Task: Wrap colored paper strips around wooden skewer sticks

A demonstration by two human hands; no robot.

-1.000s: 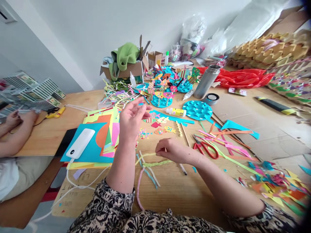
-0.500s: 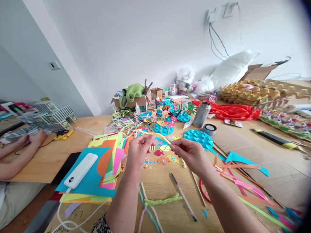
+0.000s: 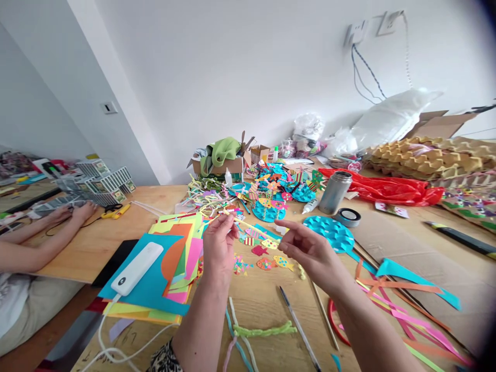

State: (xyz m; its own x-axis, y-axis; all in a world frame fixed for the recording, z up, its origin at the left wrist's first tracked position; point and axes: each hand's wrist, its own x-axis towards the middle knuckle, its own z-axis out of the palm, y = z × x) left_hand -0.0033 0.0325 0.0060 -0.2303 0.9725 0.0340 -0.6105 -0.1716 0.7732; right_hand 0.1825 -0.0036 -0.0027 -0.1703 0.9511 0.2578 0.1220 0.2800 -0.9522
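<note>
Between thumb and fingers, my left hand [image 3: 220, 243] pinches a thin yellow pipe cleaner [image 3: 253, 228] that stretches to the right. My right hand [image 3: 308, 250] is at its far end, thumb and index finger apart; whether the tip touches them I cannot tell. Beneath lie several small paper fish, among them a red fish [image 3: 259, 250], an orange fish [image 3: 266, 264] and a yellow fish [image 3: 284, 263]. Nearer me, a green twisted pipe cleaner [image 3: 267, 329] crosses blue, white and pink ones. A pen [image 3: 297, 323] lies to its right.
Coloured paper sheets [image 3: 149, 281] with a white power bank [image 3: 137, 268] lie left. A steel bottle [image 3: 335, 192], a tape roll [image 3: 349, 217] and a blue painted disc [image 3: 329, 233] stand right. Paper strips [image 3: 411, 287] spread at right. Another person's hands [image 3: 73, 212] work far left.
My right hand has loosened its pinch on the yellow pipe cleaner, its fingers now parted. My left hand still holds it. The view has swung slightly left.
</note>
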